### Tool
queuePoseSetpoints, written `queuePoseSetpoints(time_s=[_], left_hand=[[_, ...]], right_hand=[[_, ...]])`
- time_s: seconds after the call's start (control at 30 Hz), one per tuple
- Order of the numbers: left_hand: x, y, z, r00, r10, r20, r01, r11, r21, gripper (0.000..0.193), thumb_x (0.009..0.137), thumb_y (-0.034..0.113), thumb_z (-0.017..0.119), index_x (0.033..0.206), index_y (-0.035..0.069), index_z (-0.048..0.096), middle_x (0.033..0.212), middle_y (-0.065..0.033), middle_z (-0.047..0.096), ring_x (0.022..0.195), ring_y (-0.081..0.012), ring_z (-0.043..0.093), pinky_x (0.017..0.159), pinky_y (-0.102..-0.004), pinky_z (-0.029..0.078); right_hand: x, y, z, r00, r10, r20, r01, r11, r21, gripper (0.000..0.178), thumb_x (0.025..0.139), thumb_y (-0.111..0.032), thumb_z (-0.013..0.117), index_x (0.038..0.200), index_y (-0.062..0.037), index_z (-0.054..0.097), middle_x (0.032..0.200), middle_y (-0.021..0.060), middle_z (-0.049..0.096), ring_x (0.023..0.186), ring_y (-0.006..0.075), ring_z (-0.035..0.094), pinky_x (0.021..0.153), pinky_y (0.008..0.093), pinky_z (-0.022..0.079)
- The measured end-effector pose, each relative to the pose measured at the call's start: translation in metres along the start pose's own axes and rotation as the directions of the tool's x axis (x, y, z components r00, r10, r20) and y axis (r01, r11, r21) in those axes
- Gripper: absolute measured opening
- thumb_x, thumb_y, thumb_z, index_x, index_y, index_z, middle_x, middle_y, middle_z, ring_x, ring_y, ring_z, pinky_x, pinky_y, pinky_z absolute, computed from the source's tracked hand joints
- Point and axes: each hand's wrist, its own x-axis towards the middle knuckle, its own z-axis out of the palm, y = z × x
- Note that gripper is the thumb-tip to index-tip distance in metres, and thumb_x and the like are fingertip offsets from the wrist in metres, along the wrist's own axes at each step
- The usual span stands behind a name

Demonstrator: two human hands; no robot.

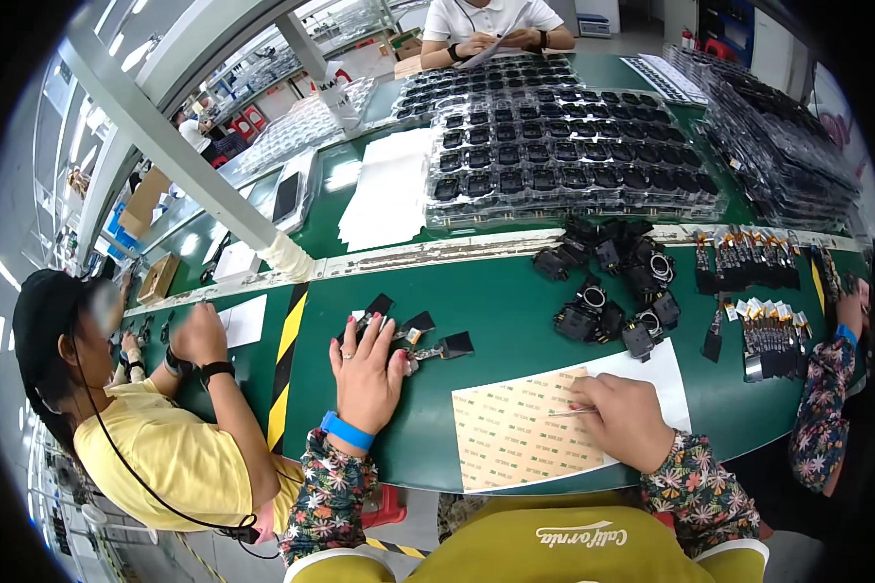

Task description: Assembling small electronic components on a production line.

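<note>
My left hand [367, 379], with a blue band at the wrist, lies over a small group of electronic parts with black square tabs [455, 344]. Its fingers are stretched out and rest on the parts; what is under the palm is hidden. Pinched in my right hand [624, 418] is a thin metal tool, apparently tweezers [572, 413], mostly covered by the fingers. The tool's tip is over a tan printed adhesive-backing sheet [510, 442]. That sheet lies on a white sheet [666, 374] near the table's front edge.
Black plastic housings [608, 282] are heaped ahead of my right hand. Rows of small flex parts [773, 340] lie at the right. Clear trays of black parts [564, 146] stand beyond the ledge. Co-workers sit at left [165, 447], far side [496, 24] and right [822, 408].
</note>
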Motion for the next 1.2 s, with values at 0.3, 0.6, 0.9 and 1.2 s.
queuePoseSetpoints(time_s=[0.3, 0.6, 0.9, 1.2], left_hand=[[0.0, -0.056, 0.01, 0.983, -0.182, -0.02, 0.181, 0.983, -0.031, 0.036, 0.091, 0.023, 0.049, 0.127, 0.016, 0.054, 0.136, -0.0088, 0.046, 0.132, -0.0349, 0.033, 0.105, -0.0564, 0.022], [0.033, -0.057, 0.003, 0.926, -0.3, -0.229, 0.342, 0.924, 0.173, 0.035, 0.093, 0.018, 0.048, 0.127, 0.013, 0.054, 0.139, -0.0112, 0.045, 0.13, -0.0356, 0.036, 0.105, -0.0456, 0.028], [0.028, 0.119, -0.009, 0.878, 0.476, 0.041, -0.422, 0.812, -0.403, 0.047, 0.081, 0.021, 0.064, 0.125, 0.009, 0.054, 0.136, -0.0166, 0.044, 0.129, -0.037, 0.036, 0.104, -0.0497, 0.029], [0.013, 0.131, 0.0, 0.846, 0.524, 0.097, -0.446, 0.797, -0.407, 0.047, 0.08, 0.02, 0.066, 0.125, 0.01, 0.054, 0.134, -0.0152, 0.045, 0.129, -0.0358, 0.036, 0.105, -0.05, 0.029]], right_hand=[[-0.002, 0.003, 0.003, 0.997, -0.069, -0.044, 0.068, 0.997, -0.022, 0.019, 0.075, -0.011, 0.064, 0.093, -0.0088, 0.057, 0.069, 0.0061, 0.057, 0.061, 0.0245, 0.06, 0.05, 0.035, 0.046], [-0.002, -0.003, 0.005, 0.999, 0.021, -0.025, -0.024, 0.993, -0.115, 0.027, 0.075, -0.01, 0.063, 0.102, -0.0082, 0.061, 0.074, 0.0077, 0.061, 0.063, 0.0241, 0.062, 0.053, 0.0344, 0.048], [-0.011, 0.011, -0.001, 0.994, -0.019, -0.109, 0.001, 0.988, -0.157, 0.028, 0.079, -0.011, 0.059, 0.106, -0.0051, 0.059, 0.075, 0.0086, 0.059, 0.062, 0.0232, 0.061, 0.052, 0.0336, 0.048], [-0.021, 0.042, -0.035, 0.937, 0.137, -0.322, -0.123, 0.99, 0.065, 0.028, 0.072, 0.007, 0.055, 0.098, -0.0016, 0.063, 0.082, 0.0134, 0.061, 0.071, 0.0285, 0.062, 0.06, 0.0346, 0.05]])
